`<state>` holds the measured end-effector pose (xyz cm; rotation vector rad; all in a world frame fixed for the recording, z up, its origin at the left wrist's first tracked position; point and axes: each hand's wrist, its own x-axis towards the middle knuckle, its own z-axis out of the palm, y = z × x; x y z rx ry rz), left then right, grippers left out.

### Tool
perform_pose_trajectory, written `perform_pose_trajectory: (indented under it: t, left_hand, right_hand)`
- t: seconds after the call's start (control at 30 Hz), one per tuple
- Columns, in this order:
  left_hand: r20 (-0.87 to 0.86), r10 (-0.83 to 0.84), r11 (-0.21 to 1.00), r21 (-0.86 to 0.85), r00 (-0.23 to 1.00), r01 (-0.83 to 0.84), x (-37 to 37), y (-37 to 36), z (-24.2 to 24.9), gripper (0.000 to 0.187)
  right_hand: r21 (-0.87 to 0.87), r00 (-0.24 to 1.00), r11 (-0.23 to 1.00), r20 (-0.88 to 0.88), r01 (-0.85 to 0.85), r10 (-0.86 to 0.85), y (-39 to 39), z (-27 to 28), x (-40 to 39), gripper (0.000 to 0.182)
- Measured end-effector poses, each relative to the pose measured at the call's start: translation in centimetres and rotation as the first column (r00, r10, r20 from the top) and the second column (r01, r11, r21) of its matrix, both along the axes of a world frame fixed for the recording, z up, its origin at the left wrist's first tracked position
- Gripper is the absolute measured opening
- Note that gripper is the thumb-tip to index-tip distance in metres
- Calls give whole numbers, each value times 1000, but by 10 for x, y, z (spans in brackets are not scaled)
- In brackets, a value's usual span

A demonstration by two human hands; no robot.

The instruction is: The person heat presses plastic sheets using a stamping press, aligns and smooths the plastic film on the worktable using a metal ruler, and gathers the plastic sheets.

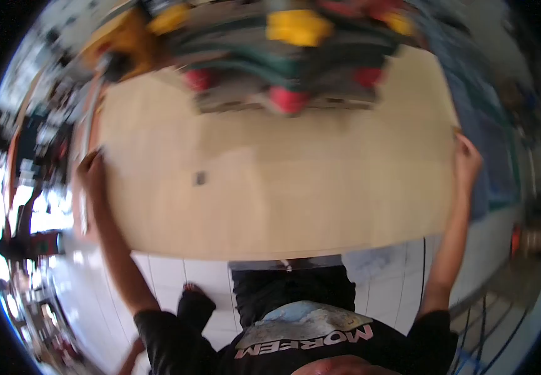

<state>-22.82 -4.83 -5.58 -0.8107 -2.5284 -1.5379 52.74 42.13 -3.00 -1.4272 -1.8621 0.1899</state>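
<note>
You look down, through a blurred fisheye view, at a large, pale, rectangular wooden board point(270, 181) that you hold flat in front of your body, spanning nearly the whole frame. Your left hand point(92, 172) grips its left edge and your right hand point(467, 159) grips its right edge, arms stretched wide, fingers curled around the rim. The board looks stiff and smooth, probably fairly heavy and awkward for its breadth, so opposite edges near the middle of each short side seem the steadiest places to hold; a smooth face may slip in the palms. A small dark square mark point(200, 179) sits on its surface, too small to read. Beyond the far edge rests a blurred machine with green body, yellow and red knobs point(289, 50). Below the board you see a white tiled floor point(170, 275) and your black T-shirt point(308, 344), printed with white letters reading "MORFEM". No other writing is legible.
</note>
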Motion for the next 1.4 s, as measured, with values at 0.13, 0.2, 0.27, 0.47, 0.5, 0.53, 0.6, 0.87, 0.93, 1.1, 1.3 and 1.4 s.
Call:
perform_pose_trajectory:
  t: [0.13, 0.2, 0.27, 0.47, 0.5, 0.53, 0.6, 0.87, 0.93, 1.1, 1.3, 1.4]
  left_hand:
    - [-170, 117, 980, -139, 979, -141, 17, 7, 18, 28]
    - [-221, 167, 955, -207, 961, -214, 18, 8, 21, 24]
    - [-204, 154, 960, -202, 967, -196, 21, 5, 21, 25]
    - [-120, 207, 947, -226, 971, -229, 32, 9, 31, 24]
    - [-124, 188, 960, -186, 974, -208, 32, 9, 30, 24]
    - [-121, 186, 961, -186, 975, -206, 33, 9, 29, 24]
    - [-128, 178, 977, -96, 976, -191, 38, 13, 28, 23]
    - [-178, 158, 939, -276, 971, -204, 43, 17, 39, 24]
    - [-204, 187, 935, -262, 961, -238, 41, 18, 37, 24]
    - [-278, 136, 957, -213, 951, -199, 31, 17, 26, 22]
    - [-285, 136, 946, -247, 949, -210, 37, 17, 30, 21]
    - [-270, 141, 932, -288, 952, -220, 37, 18, 31, 21]
  right_hand:
    - [-15, 997, 1000, 79, -15, 16, 26, -9, 20, 23]
    - [-19, 989, 999, 148, -29, 31, 29, -9, 22, 23]
    - [-37, 989, 999, 143, -35, 40, 27, -11, 24, 23]
    - [-56, 990, 998, 139, 1, 7, 33, -13, 31, 23]
    - [-45, 990, 999, 143, -9, 16, 33, -13, 30, 23]
    - [-34, 989, 999, 148, -17, 22, 33, -12, 32, 23]
    - [-35, 989, 999, 145, -12, 17, 28, -10, 28, 23]
    - [-59, 989, 997, 141, 41, -32, 12, 5, 8, 22]
    - [-56, 979, 995, 188, 85, -73, 3, 12, -1, 21]
    - [-30, 984, 999, 177, 23, -17, 13, 6, 6, 20]
    - [-85, 956, 995, 291, 53, -26, 15, 16, 5, 21]
    - [-101, 938, 995, 343, -16, 50, 32, 18, 17, 23]
